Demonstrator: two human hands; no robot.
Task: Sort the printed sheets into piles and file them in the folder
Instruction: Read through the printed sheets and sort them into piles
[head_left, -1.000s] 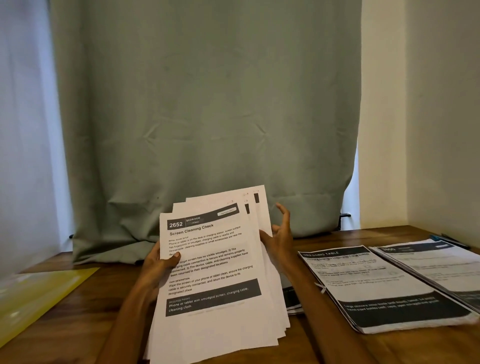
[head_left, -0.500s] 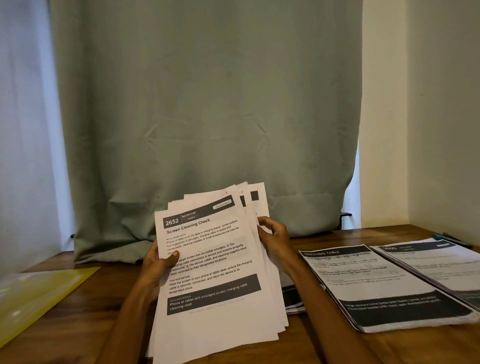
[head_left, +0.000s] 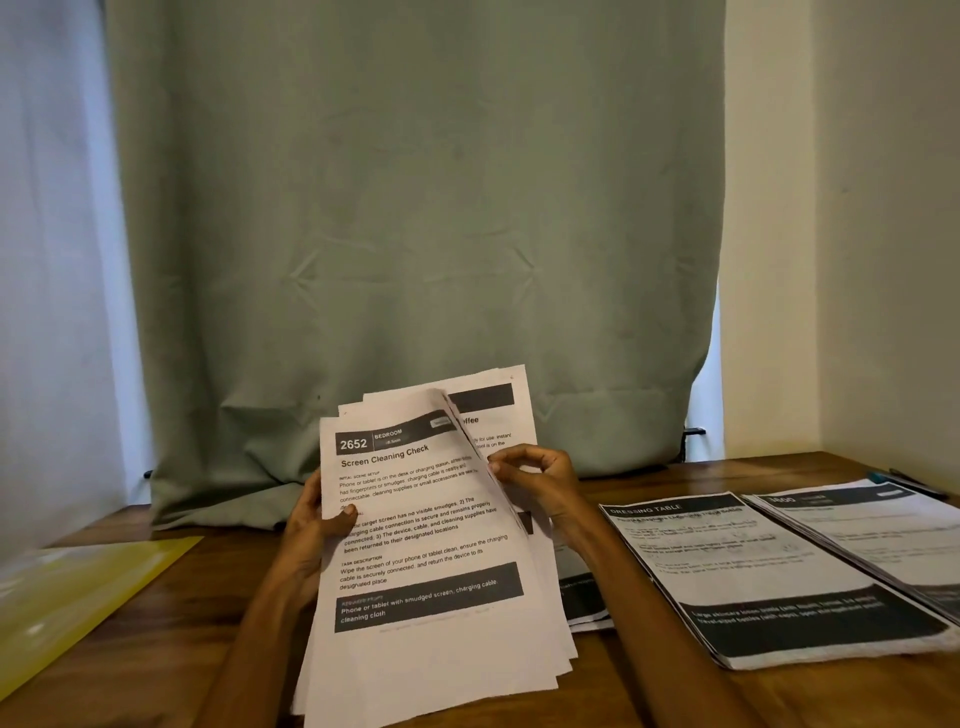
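Stack of sheets (head_left: 431, 561) held upright at frame center-bottom, over the wooden table (head_left: 171, 623). Left hand (head_left: 311, 530) grips the stack's left edge, thumb curled across the front pg. Right hand (head_left: 540, 480) pinches the top sheets' right edge w/ curled fingers, bending them off the pg behind. Yellow folder (head_left: 78, 597) lies lower left. Two sorted piles (head_left: 748, 566) lie at right, possibly a third under the stack.

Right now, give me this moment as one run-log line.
step: sorting | left hand: holds sheet stack | right hand: pinches top sheets' edge, peeling | table: two piles | yellow folder: unused
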